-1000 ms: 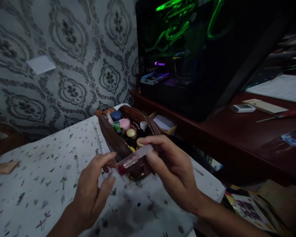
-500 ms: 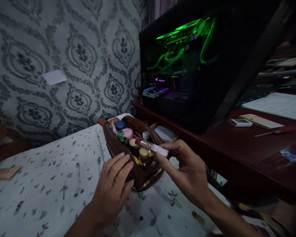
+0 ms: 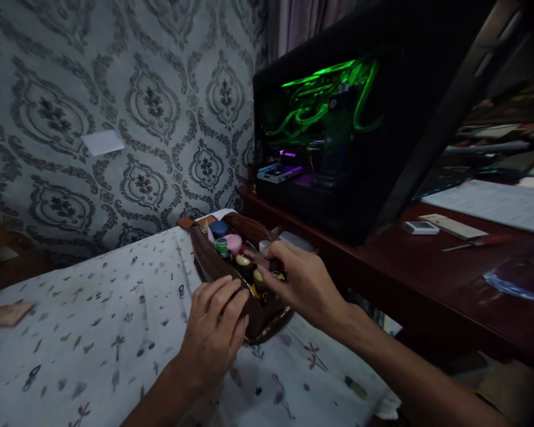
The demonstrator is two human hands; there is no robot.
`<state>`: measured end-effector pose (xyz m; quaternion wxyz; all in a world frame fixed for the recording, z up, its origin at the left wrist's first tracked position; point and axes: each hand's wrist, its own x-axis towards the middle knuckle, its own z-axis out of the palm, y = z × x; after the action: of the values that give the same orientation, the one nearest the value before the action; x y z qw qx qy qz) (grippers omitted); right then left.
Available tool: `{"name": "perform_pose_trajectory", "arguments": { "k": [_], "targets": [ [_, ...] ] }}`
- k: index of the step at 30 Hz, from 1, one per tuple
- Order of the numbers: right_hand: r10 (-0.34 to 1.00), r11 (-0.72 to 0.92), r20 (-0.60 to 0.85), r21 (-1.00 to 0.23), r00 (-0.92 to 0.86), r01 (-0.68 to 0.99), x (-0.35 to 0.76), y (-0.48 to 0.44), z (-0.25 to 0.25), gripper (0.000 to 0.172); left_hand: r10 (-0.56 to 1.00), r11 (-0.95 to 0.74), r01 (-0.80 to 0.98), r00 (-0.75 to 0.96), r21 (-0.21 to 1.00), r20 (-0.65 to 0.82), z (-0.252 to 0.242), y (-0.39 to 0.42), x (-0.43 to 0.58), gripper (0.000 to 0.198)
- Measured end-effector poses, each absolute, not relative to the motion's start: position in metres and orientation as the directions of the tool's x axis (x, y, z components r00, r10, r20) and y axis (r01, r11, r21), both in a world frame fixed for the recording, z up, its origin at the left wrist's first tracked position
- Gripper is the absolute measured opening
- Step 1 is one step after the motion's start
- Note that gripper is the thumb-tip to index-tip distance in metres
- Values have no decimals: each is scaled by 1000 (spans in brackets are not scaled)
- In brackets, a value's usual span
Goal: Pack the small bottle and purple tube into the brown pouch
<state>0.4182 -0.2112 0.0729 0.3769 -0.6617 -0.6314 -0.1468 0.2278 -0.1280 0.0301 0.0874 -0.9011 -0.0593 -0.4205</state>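
Cloth (image 3: 93, 320) with a small print carried the open brown pouch (image 3: 207, 264), long axis running away from the person. Left hand (image 3: 216, 332) clasped its near end. Right hand (image 3: 305, 281), over the opening, pinched a slim tube (image 3: 251, 256) among the bottles (image 3: 234, 242).

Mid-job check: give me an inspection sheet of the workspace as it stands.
Surface: flower-print cloth, flat; dark wooden desk beside it.
Job's things: brown pouch, open, upright, packed with capped jars; pinkish tube at its mouth.
Clutter: white gadget, screwdriver and papers on the desk.
Hands: left hand holds the pouch's near wall; right hand fingers seem to pinch the tube, blurred.
Cables: green glowing loops inside the PC case; none loose seen.
Surroundings: patterned wallpaper with a white note; curtain.
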Motion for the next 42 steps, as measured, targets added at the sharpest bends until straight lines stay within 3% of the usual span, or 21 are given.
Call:
{"name": "perform_pose_trajectory", "arguments": {
  "k": [4,8,17,24,34,37,42],
  "targets": [
    [826,-60,539,-211,167,976,424,-197,81,5,35,-972,201,632,-121,774,28,-127,227,28],
    [867,-96,473,-142,153,985,423,-188,85,3,15,-973,187,630,-133,777,27,-126,226,30],
    [918,-45,381,-177,111,983,420,-176,86,6,-13,-982,126,697,-140,717,42,-120,224,35],
    [878,-43,461,-200,133,979,426,-172,82,1,0,-981,130,738,-142,674,39,-107,226,41],
    [938,-192,276,-95,212,977,410,-161,104,12,53,-987,144,715,-73,697,29,-108,226,42],
    [964,-184,192,-12,183,983,408,-162,106,16,65,-987,150,718,-63,693,28,-109,227,41],
    [978,-121,181,72,107,990,409,-158,99,25,60,-989,137,720,-56,692,27,-109,226,42]
  ]
}}
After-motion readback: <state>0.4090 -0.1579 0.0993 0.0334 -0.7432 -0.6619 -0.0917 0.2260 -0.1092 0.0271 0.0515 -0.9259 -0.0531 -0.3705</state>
